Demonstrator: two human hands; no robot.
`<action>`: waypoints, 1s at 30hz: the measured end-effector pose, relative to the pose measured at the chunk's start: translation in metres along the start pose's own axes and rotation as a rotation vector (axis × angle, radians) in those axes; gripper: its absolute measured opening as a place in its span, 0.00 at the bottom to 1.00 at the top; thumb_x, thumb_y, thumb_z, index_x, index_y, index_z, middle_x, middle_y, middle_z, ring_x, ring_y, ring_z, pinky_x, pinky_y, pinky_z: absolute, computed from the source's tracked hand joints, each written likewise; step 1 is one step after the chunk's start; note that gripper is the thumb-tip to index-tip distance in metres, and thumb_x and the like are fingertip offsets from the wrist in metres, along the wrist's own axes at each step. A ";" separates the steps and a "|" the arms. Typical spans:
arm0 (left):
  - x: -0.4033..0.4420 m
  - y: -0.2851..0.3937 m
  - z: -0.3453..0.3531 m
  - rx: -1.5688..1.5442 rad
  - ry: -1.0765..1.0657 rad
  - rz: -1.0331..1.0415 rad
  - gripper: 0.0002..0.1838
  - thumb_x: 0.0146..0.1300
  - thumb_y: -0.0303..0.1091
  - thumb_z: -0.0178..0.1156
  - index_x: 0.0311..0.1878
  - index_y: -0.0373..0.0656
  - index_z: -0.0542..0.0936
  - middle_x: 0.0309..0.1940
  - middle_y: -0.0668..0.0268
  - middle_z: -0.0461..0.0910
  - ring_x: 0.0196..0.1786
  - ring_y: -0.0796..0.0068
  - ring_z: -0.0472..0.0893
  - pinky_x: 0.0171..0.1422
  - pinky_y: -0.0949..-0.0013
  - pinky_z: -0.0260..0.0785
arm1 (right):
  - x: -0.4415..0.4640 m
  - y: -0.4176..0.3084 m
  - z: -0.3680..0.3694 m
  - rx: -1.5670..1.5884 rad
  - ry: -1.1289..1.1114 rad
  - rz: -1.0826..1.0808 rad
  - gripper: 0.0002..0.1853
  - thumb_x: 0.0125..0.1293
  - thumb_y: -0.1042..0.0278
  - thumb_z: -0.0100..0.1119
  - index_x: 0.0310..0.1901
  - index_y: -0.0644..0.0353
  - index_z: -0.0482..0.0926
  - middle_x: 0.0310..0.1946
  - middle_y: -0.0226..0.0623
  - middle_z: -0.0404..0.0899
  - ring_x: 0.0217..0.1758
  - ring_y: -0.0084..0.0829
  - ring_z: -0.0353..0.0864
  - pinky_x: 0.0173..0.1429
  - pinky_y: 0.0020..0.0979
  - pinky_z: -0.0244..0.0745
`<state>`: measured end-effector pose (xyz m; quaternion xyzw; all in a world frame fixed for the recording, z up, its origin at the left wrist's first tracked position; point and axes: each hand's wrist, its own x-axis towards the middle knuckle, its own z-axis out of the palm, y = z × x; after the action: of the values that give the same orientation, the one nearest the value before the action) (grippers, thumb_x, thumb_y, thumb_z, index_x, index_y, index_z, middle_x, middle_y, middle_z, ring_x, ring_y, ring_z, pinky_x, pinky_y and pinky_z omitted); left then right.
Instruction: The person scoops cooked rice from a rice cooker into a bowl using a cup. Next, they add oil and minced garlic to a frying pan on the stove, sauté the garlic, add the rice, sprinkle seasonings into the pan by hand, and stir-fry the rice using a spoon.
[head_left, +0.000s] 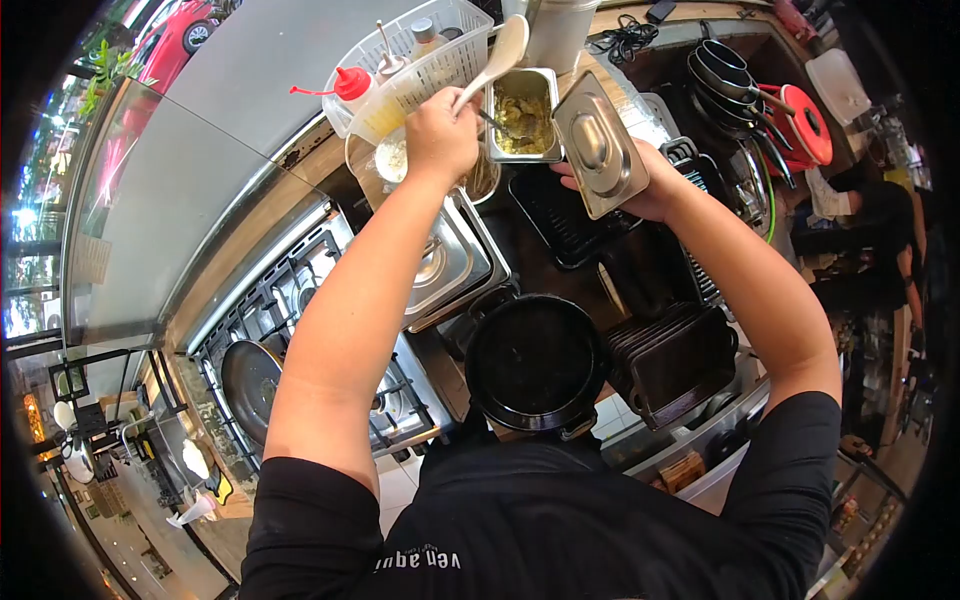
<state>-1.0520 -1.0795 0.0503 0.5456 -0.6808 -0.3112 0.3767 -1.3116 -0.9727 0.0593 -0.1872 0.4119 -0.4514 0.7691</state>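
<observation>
My left hand (442,137) is closed around the handle of a pale spoon (497,60), whose broad end points up and away. Just right of that hand stands a steel food pan (524,157) with a yellowish, chunky mixture (523,108) inside. A metal utensil (506,127) rests in the mixture, its handle end close to my left fist; whether the fist touches it I cannot tell. My right hand (652,185) grips a steel lid (600,145), tilted beside the pan's right side. The lid covers part of the right fingers.
A clear plastic basket (455,75) holds a red-capped squeeze bottle (352,84) and other bottles. Nearer are a lidded steel tray (450,262), a black pan (535,362), dark rectangular plates (675,365) and a gas stove (310,275). Stacked pans (722,90) stand right; another person (870,235) is beyond.
</observation>
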 end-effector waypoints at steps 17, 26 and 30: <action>0.002 -0.008 -0.013 -0.049 0.218 0.035 0.19 0.78 0.45 0.59 0.40 0.43 0.92 0.29 0.64 0.90 0.30 0.72 0.85 0.42 0.63 0.76 | -0.050 -0.001 -0.012 0.020 -0.036 -0.087 0.27 0.87 0.58 0.45 0.78 0.64 0.65 0.74 0.51 0.72 0.76 0.56 0.75 0.75 0.51 0.78; -0.009 -0.019 -0.047 -0.389 0.418 -0.300 0.15 0.73 0.36 0.59 0.34 0.39 0.88 0.27 0.62 0.89 0.32 0.68 0.87 0.43 0.62 0.76 | -0.123 -0.014 -0.004 -0.061 0.033 -0.212 0.27 0.86 0.62 0.42 0.78 0.71 0.63 0.73 0.56 0.72 0.73 0.54 0.78 0.76 0.49 0.79; -0.033 -0.043 -0.086 -0.557 0.443 -0.394 0.13 0.73 0.35 0.59 0.36 0.38 0.87 0.30 0.62 0.89 0.30 0.70 0.83 0.40 0.64 0.73 | -0.167 -0.009 0.026 -0.103 0.064 -0.295 0.28 0.86 0.63 0.37 0.80 0.70 0.59 0.76 0.58 0.68 0.76 0.57 0.74 0.78 0.48 0.77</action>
<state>-0.9527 -1.0572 0.0538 0.5966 -0.3553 -0.4247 0.5809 -1.3377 -0.8380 0.1589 -0.2705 0.4266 -0.5435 0.6704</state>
